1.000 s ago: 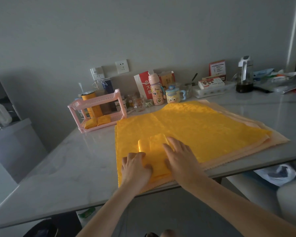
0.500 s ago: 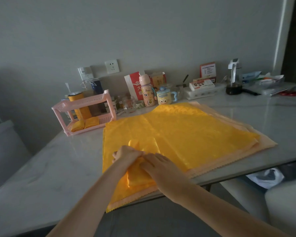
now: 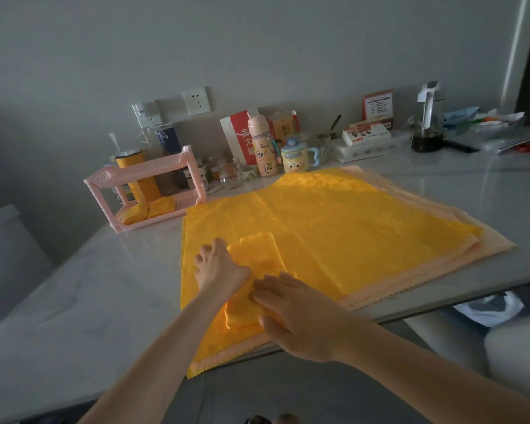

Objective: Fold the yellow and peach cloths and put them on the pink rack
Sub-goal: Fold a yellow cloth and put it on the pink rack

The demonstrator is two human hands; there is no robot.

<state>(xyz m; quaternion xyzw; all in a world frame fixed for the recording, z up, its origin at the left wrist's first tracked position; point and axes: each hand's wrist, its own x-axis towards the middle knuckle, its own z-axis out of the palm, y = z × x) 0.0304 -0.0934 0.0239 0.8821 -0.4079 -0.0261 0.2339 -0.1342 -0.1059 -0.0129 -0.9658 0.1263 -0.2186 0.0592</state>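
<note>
Marble table point(image 3: 89, 316) carries, nearest, the right hand point(image 3: 300, 316) pressing flat on a folded yellow cloth point(image 3: 257, 255), the left hand point(image 3: 219, 269) curled at its edge, grip unclear, atop spread yellow cloths point(image 3: 349, 228) over peach cloths point(image 3: 487, 248), pink rack point(image 3: 196, 175) beyond.

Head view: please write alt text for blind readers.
The left hand and right hand rest on a folded yellow cloth, atop a spread yellow cloth and peach cloth on a table. A pink rack behind holds two folded cloths.
</note>
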